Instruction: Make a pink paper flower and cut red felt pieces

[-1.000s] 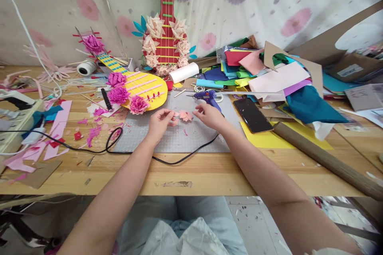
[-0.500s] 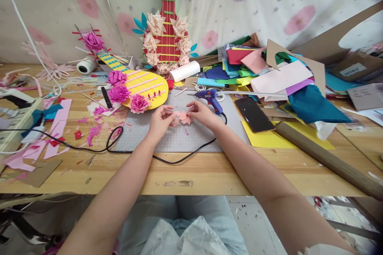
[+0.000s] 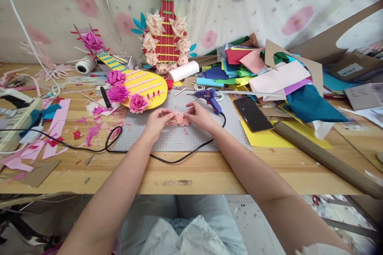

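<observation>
Above the middle of the grey mat (image 3: 185, 141), a pink paper flower (image 3: 181, 119) is between 2 bare hands; whether it touches the mat is hard to tell. Roughly round, it shows no clear long axis, though the pink paper as a whole spreads from side to side, in line with the fingertips. The right hand (image 3: 198, 116) is at the flower's right edge, thumb and forefinger apparently pinched on it. Opposite, the left hand (image 3: 158, 122) has its fingertips brought together on what looks like a paler petal (image 3: 172, 122), which lies to the flower's left; the overlap is too small to tell where 1 ends and the other begins. So the relation that matters seems to be petal against flower, edge to edge, with the right hand nearer the flower. Beyond the right hand lies the glue gun (image 3: 207, 95), nozzle pointing left, its cord (image 3: 224, 120) curving down just beside that hand. Past the left hand is the yellow guitar (image 3: 146, 89), well apart from the fingertips.
</observation>
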Demonstrator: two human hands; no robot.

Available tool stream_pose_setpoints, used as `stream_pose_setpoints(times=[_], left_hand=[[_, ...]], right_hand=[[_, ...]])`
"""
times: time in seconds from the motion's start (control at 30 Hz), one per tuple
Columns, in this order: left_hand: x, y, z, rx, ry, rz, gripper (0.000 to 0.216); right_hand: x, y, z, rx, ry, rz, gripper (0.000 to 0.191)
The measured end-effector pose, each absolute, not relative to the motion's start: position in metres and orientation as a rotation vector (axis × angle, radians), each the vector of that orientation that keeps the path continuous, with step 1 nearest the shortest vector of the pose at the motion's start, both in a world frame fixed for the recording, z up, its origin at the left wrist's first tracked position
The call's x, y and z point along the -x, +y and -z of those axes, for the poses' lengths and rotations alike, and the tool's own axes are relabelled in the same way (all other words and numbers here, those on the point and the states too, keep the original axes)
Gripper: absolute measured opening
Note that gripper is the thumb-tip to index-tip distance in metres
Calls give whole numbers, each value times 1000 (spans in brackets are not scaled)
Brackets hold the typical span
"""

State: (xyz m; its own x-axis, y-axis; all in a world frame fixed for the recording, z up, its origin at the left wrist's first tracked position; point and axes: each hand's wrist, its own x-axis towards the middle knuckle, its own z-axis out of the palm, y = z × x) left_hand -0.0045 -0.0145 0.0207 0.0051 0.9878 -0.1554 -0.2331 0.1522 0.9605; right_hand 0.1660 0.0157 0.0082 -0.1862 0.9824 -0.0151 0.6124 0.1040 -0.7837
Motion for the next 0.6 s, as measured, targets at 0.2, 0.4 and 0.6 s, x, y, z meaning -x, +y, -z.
stream_pose_setpoints(times=[0.2,0.4,0.6], left_hand=[[8,-15,-26,-892,1077,-1221,32],[14,-12,-23,-944,1173,-1181,32],[9,-13,-20,-882,1163,-1205,39]], right_hand=[[-166,14,-11,1521,-1888,-803,34],[-170,8,-17,1592,-2092,-576,36],[-166,5,-15,1481,-2042,-809,46]])
